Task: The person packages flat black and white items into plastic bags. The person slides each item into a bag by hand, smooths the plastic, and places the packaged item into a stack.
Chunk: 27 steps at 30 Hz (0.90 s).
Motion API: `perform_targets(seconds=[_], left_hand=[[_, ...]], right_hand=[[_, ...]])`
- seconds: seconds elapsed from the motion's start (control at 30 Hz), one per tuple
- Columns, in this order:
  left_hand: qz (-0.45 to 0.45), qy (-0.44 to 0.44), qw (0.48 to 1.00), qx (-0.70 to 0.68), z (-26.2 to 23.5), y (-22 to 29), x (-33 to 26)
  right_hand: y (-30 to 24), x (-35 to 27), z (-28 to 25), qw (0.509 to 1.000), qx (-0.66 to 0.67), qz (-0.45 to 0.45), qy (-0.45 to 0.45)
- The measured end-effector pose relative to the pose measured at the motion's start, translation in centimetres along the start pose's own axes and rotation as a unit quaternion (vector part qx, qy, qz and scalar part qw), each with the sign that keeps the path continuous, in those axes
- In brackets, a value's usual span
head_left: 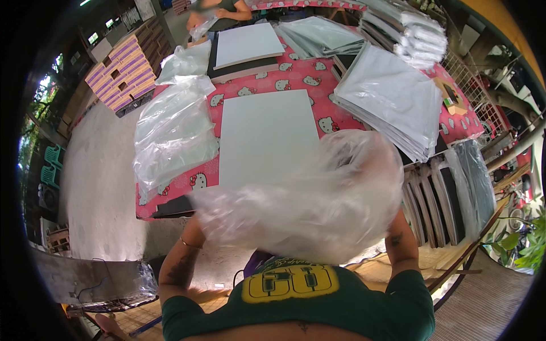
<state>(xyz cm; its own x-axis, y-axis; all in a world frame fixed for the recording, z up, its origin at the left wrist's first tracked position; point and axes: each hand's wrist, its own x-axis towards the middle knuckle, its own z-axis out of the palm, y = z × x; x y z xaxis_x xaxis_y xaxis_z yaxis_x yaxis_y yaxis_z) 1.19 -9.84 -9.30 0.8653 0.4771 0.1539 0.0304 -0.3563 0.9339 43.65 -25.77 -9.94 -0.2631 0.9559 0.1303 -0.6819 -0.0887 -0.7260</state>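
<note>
A clear plastic bag (pixel 296 210), blurred by motion, billows in the air between my two arms, over the near edge of the table. My right hand (pixel 380 165) shows faintly through the film at the bag's right end; its fingers are smeared. At the opposite end, the plastic covers my left hand, and only the left forearm (pixel 185 258) comes out below it. Just beyond the bag lies a flat white rectangular panel (pixel 267 128), its near part hidden by the plastic. A dark edge (pixel 173 207) pokes out at the table's near left corner.
Clear plastic bags (pixel 176 131) lie along the left of the pink patterned table cover (pixel 273 79). Stacked wrapped panels (pixel 392 96) stand at right, with more upright panels (pixel 432 202) below. Another white panel (pixel 247 45) lies farther back, near a person (pixel 227 11). Boxes (pixel 125 68) are piled at far left.
</note>
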Motion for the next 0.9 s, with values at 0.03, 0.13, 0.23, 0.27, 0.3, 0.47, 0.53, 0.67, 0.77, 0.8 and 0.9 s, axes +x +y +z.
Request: perform_targets(seconds=[0.03,0.13,0.23,0.27,0.3,0.47,0.53,0.67,0.77,0.8,0.9], left_hand=[[0.004,0.002,0.991,0.137,0.5,-0.2,0.2],[-0.108,0.331,0.853,-0.388,-1.3,1.5,1.3],[-0.089,0.351,0.834,-0.417,1.9,4.0,1.3],[-0.111,0.334,0.845,-0.402,2.7,4.2,0.9],[-0.174,0.284,0.875,-0.35,3.3,2.8,-0.2],[-0.094,0.324,0.841,-0.424,2.5,1.0,-0.6],[-0.039,0.307,0.859,-0.407,-0.5,-4.5,-3.1],[-0.034,0.145,0.867,-0.476,0.2,-11.8,-9.6],[-0.097,0.235,0.761,-0.597,0.0,-10.8,-8.6],[-0.077,0.327,0.767,-0.547,0.2,-7.2,-4.8],[0.006,0.453,0.842,-0.294,-5.1,-8.1,-7.1]], right_hand=[[0.9,-0.9,-2.1,0.988,-0.14,0.036,-0.047],[4.4,-2.9,-4.9,0.929,-0.348,0.087,-0.094],[6.9,-2.9,-5.8,0.967,-0.253,-0.008,0.031],[7.1,-2.4,-6.0,0.974,-0.179,-0.085,0.113],[6.9,-1.6,-5.9,0.971,-0.107,-0.132,0.171],[7.6,-0.4,-2.3,0.986,0.111,-0.001,-0.121],[10.3,-2.4,-4.3,0.963,-0.206,0.067,-0.16],[8.6,-1.1,-1.2,0.996,-0.085,0.022,0.004],[4.0,2.5,-0.5,0.978,0.199,-0.014,0.068],[4.7,2.1,-1.6,0.993,0.103,0.046,0.025],[5.6,2.9,0.9,0.901,-0.397,0.156,-0.076]])
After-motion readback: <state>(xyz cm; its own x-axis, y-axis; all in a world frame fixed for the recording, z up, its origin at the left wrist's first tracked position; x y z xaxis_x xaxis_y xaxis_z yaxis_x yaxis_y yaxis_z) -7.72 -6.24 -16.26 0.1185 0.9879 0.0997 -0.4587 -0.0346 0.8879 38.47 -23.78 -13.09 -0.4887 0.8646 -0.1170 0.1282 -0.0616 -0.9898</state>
